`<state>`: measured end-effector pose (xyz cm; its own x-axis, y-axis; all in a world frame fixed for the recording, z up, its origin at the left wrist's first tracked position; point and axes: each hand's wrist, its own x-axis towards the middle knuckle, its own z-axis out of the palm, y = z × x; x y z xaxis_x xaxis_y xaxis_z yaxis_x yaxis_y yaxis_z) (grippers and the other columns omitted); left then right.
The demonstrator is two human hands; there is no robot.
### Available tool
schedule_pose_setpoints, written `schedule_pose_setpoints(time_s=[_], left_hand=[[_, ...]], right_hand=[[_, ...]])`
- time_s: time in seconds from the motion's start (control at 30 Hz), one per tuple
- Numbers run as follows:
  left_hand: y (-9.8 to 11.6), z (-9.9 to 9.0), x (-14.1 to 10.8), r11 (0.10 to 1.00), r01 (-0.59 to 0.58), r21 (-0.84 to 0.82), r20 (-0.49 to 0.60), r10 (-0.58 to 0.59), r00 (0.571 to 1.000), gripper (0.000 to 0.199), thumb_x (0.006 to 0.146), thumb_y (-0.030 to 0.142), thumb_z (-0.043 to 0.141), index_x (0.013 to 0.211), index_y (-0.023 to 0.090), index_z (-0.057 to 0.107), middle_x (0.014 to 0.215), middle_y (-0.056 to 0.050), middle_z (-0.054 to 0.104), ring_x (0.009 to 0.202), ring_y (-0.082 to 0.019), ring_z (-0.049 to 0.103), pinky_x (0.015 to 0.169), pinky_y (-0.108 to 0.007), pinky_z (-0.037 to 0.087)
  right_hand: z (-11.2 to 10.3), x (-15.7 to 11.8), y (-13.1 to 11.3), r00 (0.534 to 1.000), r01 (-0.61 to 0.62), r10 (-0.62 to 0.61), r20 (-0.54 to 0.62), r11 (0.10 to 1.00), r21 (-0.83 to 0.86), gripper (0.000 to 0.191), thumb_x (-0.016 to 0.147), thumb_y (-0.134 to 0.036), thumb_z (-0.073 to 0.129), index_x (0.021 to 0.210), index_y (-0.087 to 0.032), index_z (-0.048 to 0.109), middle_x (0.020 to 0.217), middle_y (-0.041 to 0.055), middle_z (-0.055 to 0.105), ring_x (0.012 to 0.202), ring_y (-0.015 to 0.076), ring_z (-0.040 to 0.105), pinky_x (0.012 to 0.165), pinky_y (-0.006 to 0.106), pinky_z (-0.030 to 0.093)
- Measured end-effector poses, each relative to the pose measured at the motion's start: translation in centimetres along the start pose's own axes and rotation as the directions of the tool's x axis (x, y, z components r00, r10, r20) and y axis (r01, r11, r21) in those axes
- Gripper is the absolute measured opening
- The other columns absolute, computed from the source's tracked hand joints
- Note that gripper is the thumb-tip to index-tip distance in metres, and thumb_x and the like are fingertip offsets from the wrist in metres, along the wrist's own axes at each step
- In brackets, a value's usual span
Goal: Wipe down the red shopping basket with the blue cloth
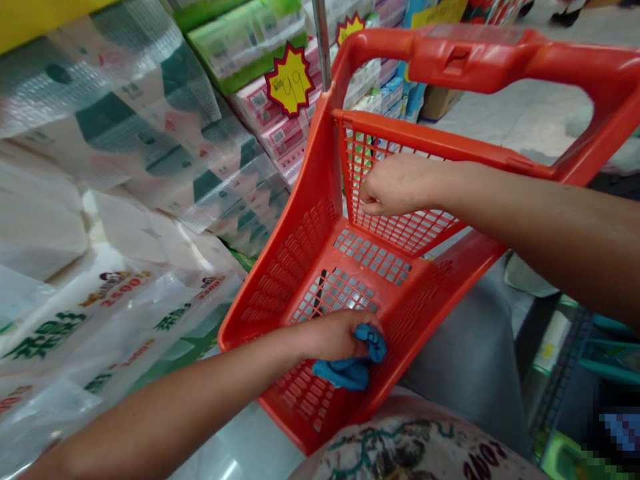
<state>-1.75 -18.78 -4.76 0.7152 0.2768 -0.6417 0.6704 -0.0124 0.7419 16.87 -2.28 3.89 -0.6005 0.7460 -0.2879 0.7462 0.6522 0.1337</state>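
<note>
A red plastic shopping cart basket [425, 273] with slotted walls and a grid floor stands tilted across the view. My left hand [340, 335] reaches over its near side and is closed on a crumpled blue cloth [345, 373], which hangs inside by the lower wall. My right hand [400, 185] comes in from the right with its fingers curled into a fist, in front of the mesh flap [430, 233] below the handle [465, 60]. Whatever its fingers hold, if anything, is hidden; whether it touches the mesh I cannot tell.
Large plastic-wrapped paper packs [115, 300] line the left side, close to the cart. Behind them are pink tissue packs [280, 137] and a yellow price sign [290, 80] near a metal pole [323, 43]. A wire rack [560, 373] stands at the lower right.
</note>
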Motion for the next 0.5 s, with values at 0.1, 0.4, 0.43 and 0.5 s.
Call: schedule_pose_setpoints(time_s=[0.1,0.4,0.43,0.5], left_hand=[[1.2,-0.2,-0.1,0.945,-0.159,-0.286,-0.160,0.117,0.980,0.038,0.081,0.010,0.058,0.118,0.019,0.060,0.110,-0.002,0.072,0.098,-0.014,0.067,0.091,-0.026,0.053],[2.5,0.3,1.5,0.983,0.059,0.172,-0.205,-0.023,0.979,0.033,0.084,0.016,0.056,0.116,0.021,0.055,0.111,-0.007,0.070,0.100,-0.023,0.066,0.087,-0.035,0.053],[3.3,-0.2,1.7,0.991,-0.067,0.118,-0.240,0.094,0.966,0.034,0.083,0.015,0.055,0.117,0.022,0.054,0.113,-0.005,0.069,0.102,-0.021,0.065,0.090,-0.033,0.052],[4.8,-1.0,2.6,0.947,-0.320,0.010,-0.359,0.302,0.883,0.039,0.084,0.012,0.054,0.121,0.024,0.052,0.116,-0.002,0.068,0.104,-0.017,0.064,0.094,-0.032,0.052]], right_hand=[[-0.3,-0.1,-0.3,0.998,-0.007,0.011,0.063,0.999,-0.052,0.038,0.094,-0.046,0.053,0.103,-0.019,0.078,0.096,0.0095,0.076,0.096,0.0262,0.068,0.078,0.035,0.045],[-0.7,-0.1,-1.4,0.991,0.044,-0.024,0.134,0.988,-0.151,0.040,0.095,-0.041,0.047,0.102,-0.017,0.078,0.092,0.0117,0.076,0.085,0.0238,0.069,0.065,0.031,0.043],[-0.6,-0.1,-1.5,0.991,0.051,-0.031,0.133,0.987,-0.153,0.039,0.095,-0.040,0.047,0.101,-0.018,0.078,0.091,0.0117,0.076,0.084,0.0239,0.069,0.064,0.031,0.042],[-0.4,0.0,-1.5,0.990,0.057,-0.036,0.135,0.987,-0.152,0.039,0.095,-0.041,0.047,0.101,-0.019,0.079,0.089,0.0112,0.076,0.083,0.0240,0.069,0.064,0.031,0.043]])
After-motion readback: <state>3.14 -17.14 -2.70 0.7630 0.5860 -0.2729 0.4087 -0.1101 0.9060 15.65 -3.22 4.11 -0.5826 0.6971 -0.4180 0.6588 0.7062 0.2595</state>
